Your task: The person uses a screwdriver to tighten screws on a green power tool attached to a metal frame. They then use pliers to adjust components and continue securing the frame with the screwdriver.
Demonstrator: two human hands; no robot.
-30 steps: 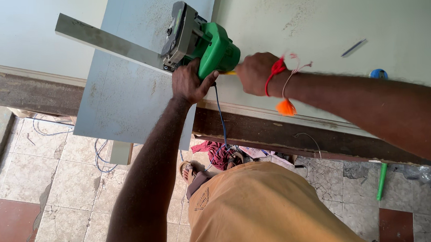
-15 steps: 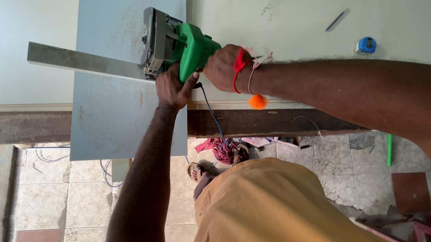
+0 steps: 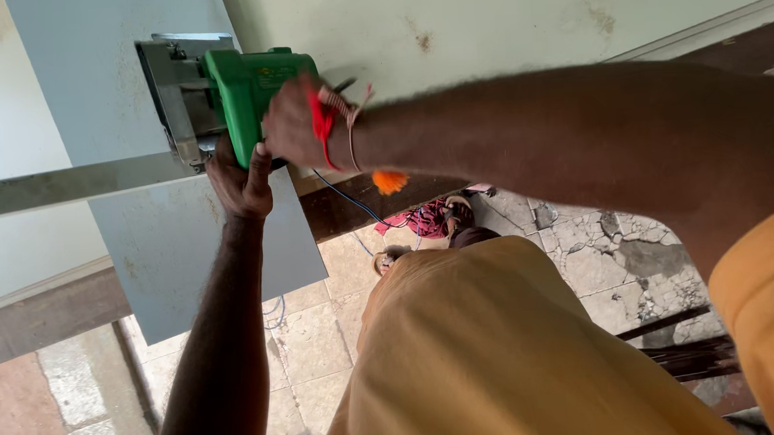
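A green power saw (image 3: 248, 92) with a metal base plate (image 3: 173, 87) rests on a pale blue-grey board (image 3: 167, 229) that overhangs the workbench. My right hand (image 3: 298, 125) grips the saw's green handle from above; a red thread and an orange tassel (image 3: 390, 182) hang at the wrist. My left hand (image 3: 239, 181) holds the saw's body from below. A flat metal straightedge (image 3: 67, 184) lies across the board, touching the saw's base. The saw's blue cord (image 3: 351, 202) drops toward the floor.
A pale green sheet (image 3: 500, 17) covers the bench on the right, over a dark wooden edge (image 3: 351, 202). Below are cracked stone floor tiles (image 3: 583, 251), red cloth scraps (image 3: 427, 217) and my feet. My orange clothing fills the lower frame.
The view has shifted and turned, so the saw and board sit further left and nearer. Both hands keep their hold on the saw.
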